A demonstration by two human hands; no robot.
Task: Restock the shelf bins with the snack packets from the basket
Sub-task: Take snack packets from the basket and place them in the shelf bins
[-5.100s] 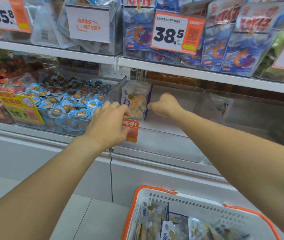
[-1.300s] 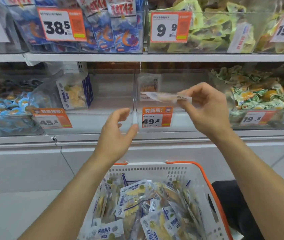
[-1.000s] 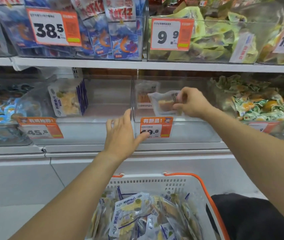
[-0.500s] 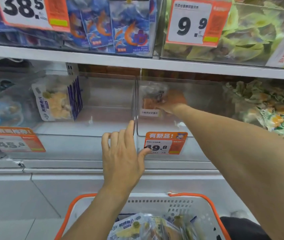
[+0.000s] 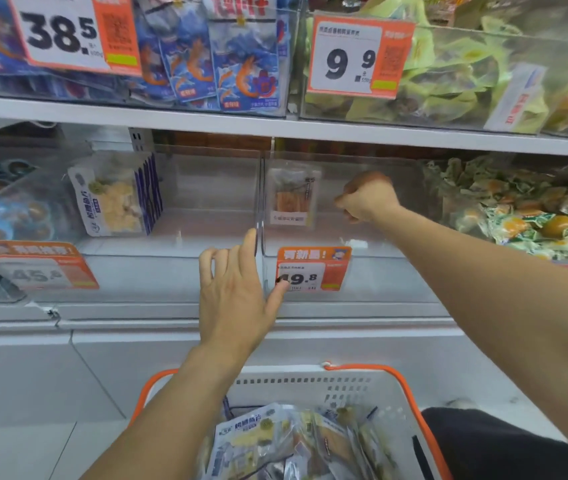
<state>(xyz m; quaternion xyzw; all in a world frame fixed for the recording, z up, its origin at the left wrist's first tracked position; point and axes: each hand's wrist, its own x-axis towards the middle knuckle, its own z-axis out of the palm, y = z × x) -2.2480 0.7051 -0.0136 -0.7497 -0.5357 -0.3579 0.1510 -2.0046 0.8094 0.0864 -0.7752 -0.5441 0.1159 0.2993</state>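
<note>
A snack aisle in a retail shop.

White shelves (image 5: 206,128) carry clear plastic bins (image 5: 345,237) filled with wrapped snacks, and each bin has an orange-and-white price tag, such as 38.5 (image 5: 68,32), 9.9 (image 5: 358,57) and 49.8 (image 5: 312,270). Blue shrimp snack bags (image 5: 244,71) stand above, and a white shopping basket (image 5: 310,382) with orange handles holds more packets (image 5: 251,441).

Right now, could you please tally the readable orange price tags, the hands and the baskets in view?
Readable price tags: 4 (38.5, 9.9, 45.8, 49.8)
Hands: 2 (left, right)
Basket: 1
Total: 7
</note>
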